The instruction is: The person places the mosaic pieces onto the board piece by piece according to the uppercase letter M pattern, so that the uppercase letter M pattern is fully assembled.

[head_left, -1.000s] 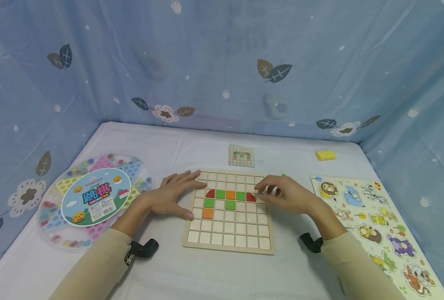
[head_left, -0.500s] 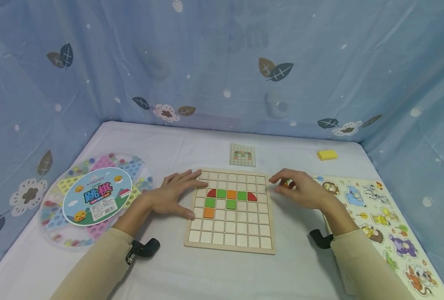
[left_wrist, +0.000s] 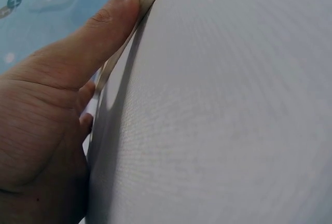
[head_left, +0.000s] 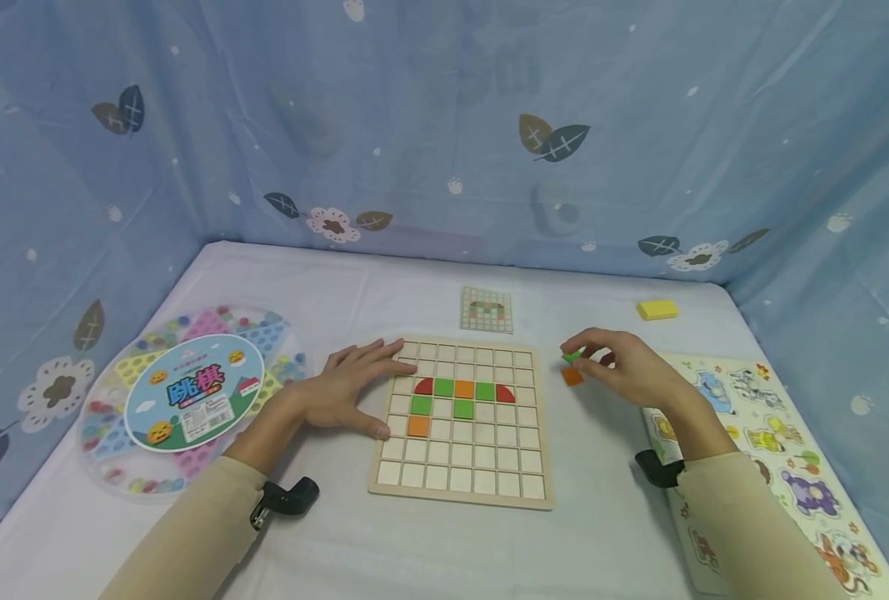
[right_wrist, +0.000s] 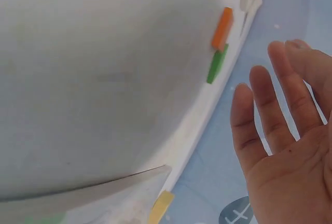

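A wooden grid board point(head_left: 459, 479) lies in the middle of the table, with several red, green and orange tiles set in its upper squares, among them a red rounded tile point(head_left: 504, 393). My left hand point(head_left: 350, 387) rests spread on the board's left edge; the left wrist view shows its thumb point(left_wrist: 104, 40) against the rim. Right of the board, my right hand point(head_left: 624, 362) hovers with thumb and fingertips close over a green tile point(head_left: 571, 357) and an orange tile point(head_left: 572, 377). In the right wrist view both tiles lie on the cloth, apart from the fingers.
A small pattern card point(head_left: 486, 311) lies behind the board. To the left stands a round Chinese checkers set point(head_left: 192, 393). An animal puzzle board point(head_left: 781, 450) lies right, partly under the right forearm. A yellow block point(head_left: 657, 310) sits at the back right.
My right hand has moved right, from the board's right edge to the loose tiles, where the green and orange tiles now show. The left hand has stayed on the board.
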`<action>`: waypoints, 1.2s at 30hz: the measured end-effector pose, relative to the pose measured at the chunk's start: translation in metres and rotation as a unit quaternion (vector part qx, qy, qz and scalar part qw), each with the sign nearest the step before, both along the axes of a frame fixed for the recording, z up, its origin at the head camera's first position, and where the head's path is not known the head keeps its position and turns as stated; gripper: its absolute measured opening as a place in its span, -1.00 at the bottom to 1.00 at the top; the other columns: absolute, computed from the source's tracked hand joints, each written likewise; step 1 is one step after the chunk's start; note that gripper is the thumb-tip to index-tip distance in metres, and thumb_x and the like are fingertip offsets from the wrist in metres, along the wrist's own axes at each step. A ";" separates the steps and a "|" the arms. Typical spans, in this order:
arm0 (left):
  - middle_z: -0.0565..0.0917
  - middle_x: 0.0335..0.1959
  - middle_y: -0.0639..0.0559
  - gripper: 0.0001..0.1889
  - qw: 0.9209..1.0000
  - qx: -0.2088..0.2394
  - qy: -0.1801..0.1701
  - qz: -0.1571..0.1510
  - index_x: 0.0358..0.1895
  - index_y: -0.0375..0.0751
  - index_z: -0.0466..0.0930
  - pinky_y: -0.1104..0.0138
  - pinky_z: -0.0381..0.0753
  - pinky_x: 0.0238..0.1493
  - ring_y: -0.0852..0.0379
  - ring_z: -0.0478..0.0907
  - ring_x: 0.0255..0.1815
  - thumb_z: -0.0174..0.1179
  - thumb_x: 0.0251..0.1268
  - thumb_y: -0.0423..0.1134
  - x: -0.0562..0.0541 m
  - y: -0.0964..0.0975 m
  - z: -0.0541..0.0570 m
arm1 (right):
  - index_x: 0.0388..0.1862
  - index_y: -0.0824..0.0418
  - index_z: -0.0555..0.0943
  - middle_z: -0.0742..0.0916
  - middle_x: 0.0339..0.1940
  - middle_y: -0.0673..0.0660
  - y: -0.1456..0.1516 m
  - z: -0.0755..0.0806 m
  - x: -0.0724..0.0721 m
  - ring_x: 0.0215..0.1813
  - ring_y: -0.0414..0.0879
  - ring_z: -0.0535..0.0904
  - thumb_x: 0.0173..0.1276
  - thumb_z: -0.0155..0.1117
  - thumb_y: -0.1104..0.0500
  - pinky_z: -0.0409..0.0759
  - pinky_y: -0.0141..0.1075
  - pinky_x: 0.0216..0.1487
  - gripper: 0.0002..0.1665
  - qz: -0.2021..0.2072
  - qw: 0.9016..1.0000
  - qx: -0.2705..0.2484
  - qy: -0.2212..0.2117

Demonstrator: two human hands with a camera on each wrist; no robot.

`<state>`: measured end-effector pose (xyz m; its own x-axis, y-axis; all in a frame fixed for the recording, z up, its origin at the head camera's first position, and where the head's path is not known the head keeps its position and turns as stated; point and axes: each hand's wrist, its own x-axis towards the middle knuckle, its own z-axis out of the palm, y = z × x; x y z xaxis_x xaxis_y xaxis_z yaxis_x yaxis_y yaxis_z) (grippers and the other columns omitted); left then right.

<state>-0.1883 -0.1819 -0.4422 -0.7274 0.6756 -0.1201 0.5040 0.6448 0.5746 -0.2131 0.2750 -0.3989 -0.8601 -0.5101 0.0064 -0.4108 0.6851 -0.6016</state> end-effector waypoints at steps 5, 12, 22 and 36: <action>-0.09 0.72 -0.02 0.01 1.000 0.009 0.006 -0.003 0.58 0.23 0.25 -0.32 -0.24 0.49 -0.21 -0.24 0.71 0.47 0.03 0.34 -0.002 0.003 -0.002 | 0.23 0.18 0.64 0.71 0.21 0.15 0.009 0.001 -0.002 0.18 0.09 0.62 0.50 0.26 0.31 0.64 -0.03 0.07 -0.65 -0.007 0.999 0.012 -0.030; -0.09 0.72 -0.02 0.00 1.000 0.016 0.012 -0.014 0.59 0.24 0.23 -0.32 -0.23 0.49 -0.21 -0.24 0.71 0.45 0.05 0.34 -0.004 0.003 -0.002 | 0.31 0.18 0.60 0.65 0.32 0.20 0.015 -0.002 -0.006 0.18 0.14 0.62 0.48 0.24 0.35 0.63 0.02 0.08 -0.56 -0.015 0.999 0.034 -0.039; -0.10 0.72 -0.03 0.00 1.000 0.010 0.004 -0.004 0.58 0.23 0.25 -0.32 -0.24 0.49 -0.22 -0.25 0.71 0.46 0.04 0.33 -0.001 0.000 -0.002 | 0.31 0.19 0.57 0.67 0.17 0.18 0.018 -0.010 -0.009 0.05 0.05 0.62 0.39 0.31 0.41 0.63 -0.10 0.00 -0.48 0.005 0.998 0.042 -0.052; -0.10 0.72 -0.01 0.00 1.000 0.010 0.006 -0.004 0.58 0.22 0.24 -0.31 -0.23 0.49 -0.20 -0.24 0.71 0.47 0.04 0.33 -0.001 0.001 -0.001 | 0.22 0.21 0.60 0.64 0.03 0.15 0.023 -0.008 -0.001 -0.01 0.03 0.59 0.42 0.29 0.41 0.61 -0.09 -0.05 -0.58 0.007 0.997 0.069 -0.040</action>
<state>-0.1889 -0.1809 -0.4428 -0.7236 0.6833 -0.0978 0.5153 0.6290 0.5820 -0.2142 0.2980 -0.4066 -0.8475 -0.5141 -0.1321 -0.3764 0.7576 -0.5332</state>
